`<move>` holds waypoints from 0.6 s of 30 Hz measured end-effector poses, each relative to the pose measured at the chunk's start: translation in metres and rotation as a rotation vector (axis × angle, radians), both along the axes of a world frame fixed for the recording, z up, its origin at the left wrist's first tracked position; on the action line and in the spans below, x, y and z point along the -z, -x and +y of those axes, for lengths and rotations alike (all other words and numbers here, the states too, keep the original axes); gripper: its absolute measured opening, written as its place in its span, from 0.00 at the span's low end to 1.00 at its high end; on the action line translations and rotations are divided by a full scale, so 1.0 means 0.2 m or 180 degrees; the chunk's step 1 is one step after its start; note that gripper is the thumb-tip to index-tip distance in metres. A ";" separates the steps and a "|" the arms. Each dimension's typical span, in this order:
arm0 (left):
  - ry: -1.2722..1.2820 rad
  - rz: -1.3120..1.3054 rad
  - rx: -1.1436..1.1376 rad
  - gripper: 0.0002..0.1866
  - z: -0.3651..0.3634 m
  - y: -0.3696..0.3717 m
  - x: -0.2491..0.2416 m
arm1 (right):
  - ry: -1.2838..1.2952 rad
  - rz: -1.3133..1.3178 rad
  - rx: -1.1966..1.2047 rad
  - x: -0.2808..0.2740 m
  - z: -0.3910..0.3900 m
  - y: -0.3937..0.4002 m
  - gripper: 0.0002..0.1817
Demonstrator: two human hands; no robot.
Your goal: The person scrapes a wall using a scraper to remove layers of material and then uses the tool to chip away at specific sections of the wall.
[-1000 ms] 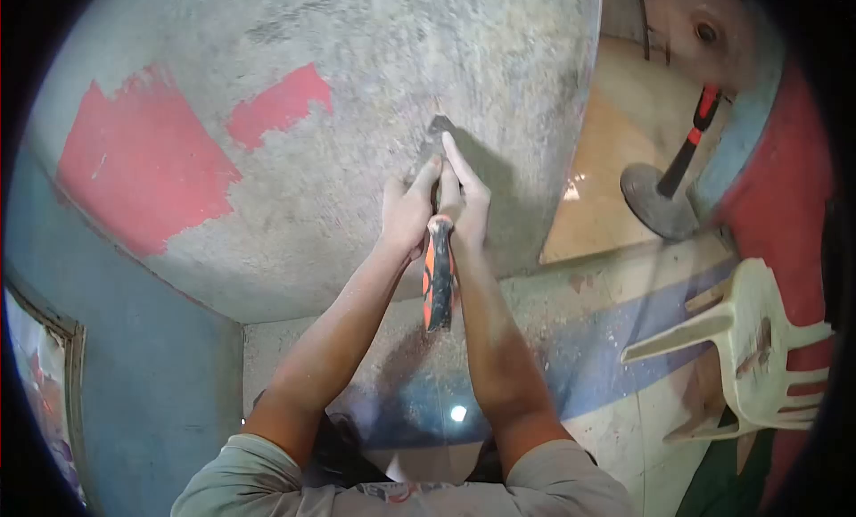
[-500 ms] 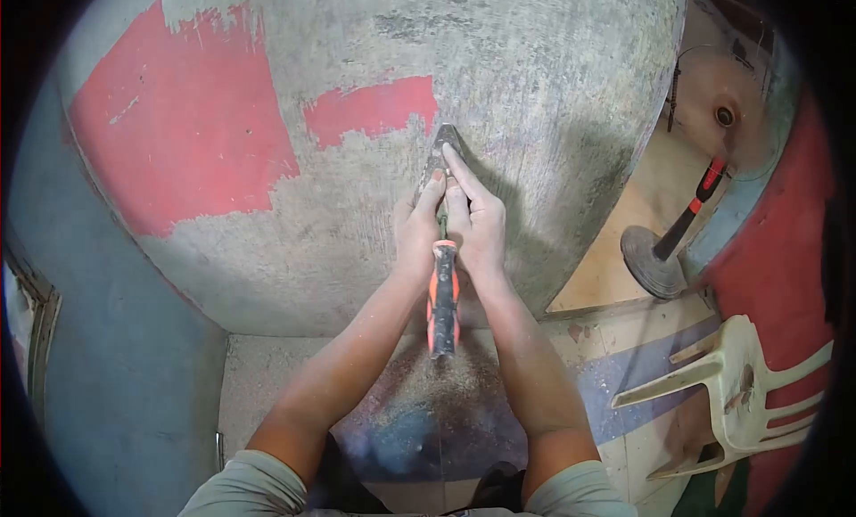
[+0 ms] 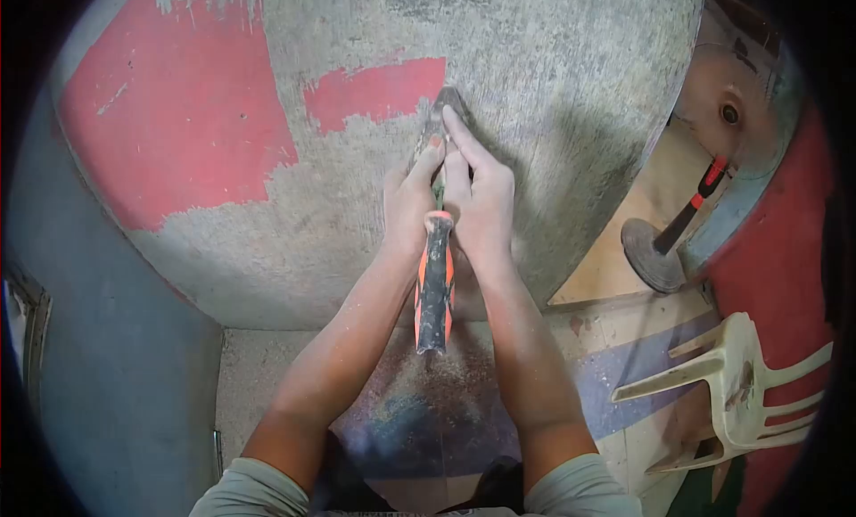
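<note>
A dusty trowel (image 3: 434, 285) with a black and orange handle points up the curved, whitish-grey wall (image 3: 571, 151). Its tapering grey blade lies against the surface, tip at the lower right of a small pink paint patch (image 3: 383, 91). My left hand (image 3: 412, 205) is closed on the blade's left side, thumb on top. Along the right side my right hand (image 3: 483, 196) grips it too, with the index finger stretched toward the tip. Pale dust coats both hands. The handle hangs free between my forearms, and my hands partly hide the blade.
A larger pink patch (image 3: 187, 125) covers the wall's left part. A blue-grey side wall (image 3: 116, 339) stands left. On the right are a dark round-based tool with a red and black handle (image 3: 687, 218), and a whitish plastic chair (image 3: 744, 383). Dust and flakes cover the floor (image 3: 259, 374).
Both hands and the trowel have slid up the wall, bringing the blade tip to the small pink patch's right edge. The camera view has shifted slightly.
</note>
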State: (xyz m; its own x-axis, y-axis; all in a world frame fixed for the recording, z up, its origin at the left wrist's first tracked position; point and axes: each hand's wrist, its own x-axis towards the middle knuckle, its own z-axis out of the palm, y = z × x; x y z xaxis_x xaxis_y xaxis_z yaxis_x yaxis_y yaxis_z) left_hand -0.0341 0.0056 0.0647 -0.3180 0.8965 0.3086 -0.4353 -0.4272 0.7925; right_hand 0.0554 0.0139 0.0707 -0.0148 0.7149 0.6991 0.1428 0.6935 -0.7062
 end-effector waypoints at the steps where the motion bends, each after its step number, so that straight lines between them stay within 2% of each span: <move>1: 0.0145 0.0140 -0.0007 0.16 0.00 0.00 0.08 | 0.0158 -0.0079 -0.0013 0.03 -0.01 -0.01 0.23; 2: 0.0283 0.0279 -0.0012 0.16 0.00 0.01 0.17 | -0.0467 0.0123 0.0013 0.16 0.04 -0.01 0.23; 5: 0.0425 0.0391 -0.0256 0.19 -0.03 -0.04 0.29 | 0.0441 -0.0087 -0.0119 0.26 -0.03 -0.05 0.23; 6: 0.0454 0.0544 -0.0368 0.19 -0.03 -0.03 0.28 | 0.0319 -0.0164 -0.0089 0.26 -0.01 -0.05 0.22; 8: 0.0276 0.0760 -0.0480 0.20 0.02 0.00 0.23 | 0.0026 -0.0032 -0.0108 0.17 0.03 -0.04 0.22; 10: 0.0241 0.0573 -0.0347 0.20 -0.01 0.01 0.00 | -0.0331 0.0143 -0.0073 0.00 0.03 0.00 0.22; 14: 0.0181 0.0335 -0.0354 0.19 -0.03 0.01 -0.10 | -0.0072 0.0161 0.0001 -0.08 0.00 0.03 0.21; 16: 0.0272 0.0640 -0.0439 0.19 -0.05 0.00 -0.01 | -0.0620 0.0201 0.0064 0.06 0.07 0.03 0.22; 18: 0.0188 0.0617 -0.0343 0.19 -0.02 0.00 0.18 | -0.0237 0.0192 -0.0099 0.19 0.02 -0.01 0.22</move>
State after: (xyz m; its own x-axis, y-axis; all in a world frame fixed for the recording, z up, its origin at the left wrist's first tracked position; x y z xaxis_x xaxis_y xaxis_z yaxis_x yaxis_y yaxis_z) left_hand -0.0339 0.0014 0.0278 -0.3528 0.8789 0.3211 -0.2267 -0.4132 0.8819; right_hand 0.0565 0.0185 0.0332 0.0075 0.6607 0.7506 0.0793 0.7479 -0.6591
